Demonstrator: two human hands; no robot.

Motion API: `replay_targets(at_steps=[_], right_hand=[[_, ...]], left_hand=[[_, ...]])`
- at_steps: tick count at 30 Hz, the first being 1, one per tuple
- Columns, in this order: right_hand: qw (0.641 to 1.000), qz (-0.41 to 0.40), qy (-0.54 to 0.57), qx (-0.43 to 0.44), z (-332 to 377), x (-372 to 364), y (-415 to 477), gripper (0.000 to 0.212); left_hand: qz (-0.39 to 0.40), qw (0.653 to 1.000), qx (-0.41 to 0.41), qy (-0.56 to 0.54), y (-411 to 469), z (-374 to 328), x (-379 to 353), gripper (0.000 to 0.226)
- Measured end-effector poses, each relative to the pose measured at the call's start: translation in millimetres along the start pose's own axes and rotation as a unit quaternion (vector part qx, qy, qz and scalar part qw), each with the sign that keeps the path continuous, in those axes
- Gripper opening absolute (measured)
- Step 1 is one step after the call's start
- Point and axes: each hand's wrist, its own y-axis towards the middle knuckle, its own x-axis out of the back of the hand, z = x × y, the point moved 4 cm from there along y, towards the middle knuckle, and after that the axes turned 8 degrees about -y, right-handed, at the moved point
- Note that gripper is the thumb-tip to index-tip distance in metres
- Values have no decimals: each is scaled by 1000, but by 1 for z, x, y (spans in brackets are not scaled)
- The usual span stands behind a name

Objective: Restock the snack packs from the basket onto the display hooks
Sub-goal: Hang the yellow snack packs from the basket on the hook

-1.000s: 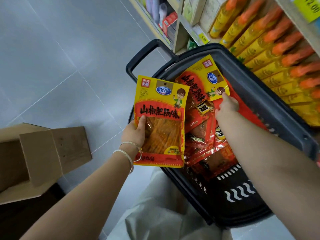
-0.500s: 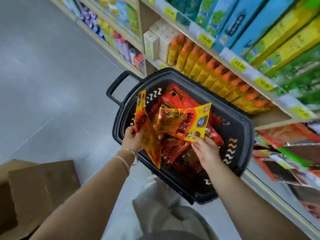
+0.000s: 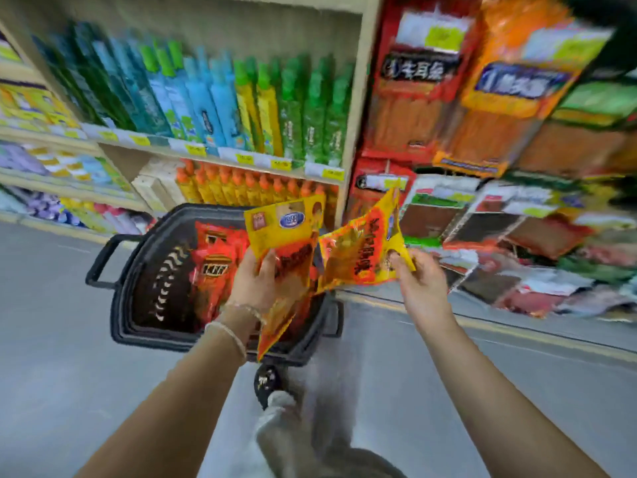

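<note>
My left hand (image 3: 254, 283) grips a yellow and red snack pack (image 3: 289, 250) by its middle, held upright above the black basket (image 3: 138, 315). My right hand (image 3: 418, 283) pinches a second yellow snack pack (image 3: 362, 251) by its corner, raised just right of the first. Red snack packs (image 3: 215, 260) lie inside the basket on the floor. Snack packs hang on the display hooks (image 3: 482, 222) to the right, blurred.
Shelves (image 3: 213, 151) with blue and green boxes and orange-capped bottles stand behind the basket. A wooden upright (image 3: 356, 132) divides the shelves from the hook display. My leg and shoe (image 3: 275, 384) are just below the basket. Grey floor lies on both sides.
The view has swung up from the basket to the shelves. Both hands have lifted their packs out and up, the right pack moving toward the hook display.
</note>
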Motion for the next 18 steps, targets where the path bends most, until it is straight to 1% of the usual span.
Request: replay_targets(at_steps=[2,3,4,6,9,10,13,15,18], right_hand=[[999,-43,-16,9,0,53,-8,15],[998,-65,-24,11,-2,79,-10,14],[995,-87,-38,12,-3,103,-11,14],[989,-129,-77,13,-5,148,-10,21],[981,-166,-105,13,-10,209,-3,32],[977,-174,-121,13,-10,229,0,33],[955,-194,-223,20,-11,291,18,29],[935,-218,-279,21,-9,335,36,24],[917,-272,-288,46,5,395,66,19]], left_hand=[[25,998,-49,20,-17,-26,-35,26],[44,997,-63,14,-24,-39,-52,22],[59,996,-73,10,-30,-52,-70,18],[66,995,-75,17,-37,-77,-102,10],[89,991,-98,19,-41,-116,-153,30],[101,988,-114,18,-43,-131,-171,33],[152,973,-175,18,-42,-173,-223,20],[173,960,-219,26,-36,-202,-258,22],[179,943,-282,11,-25,-250,-306,15]])
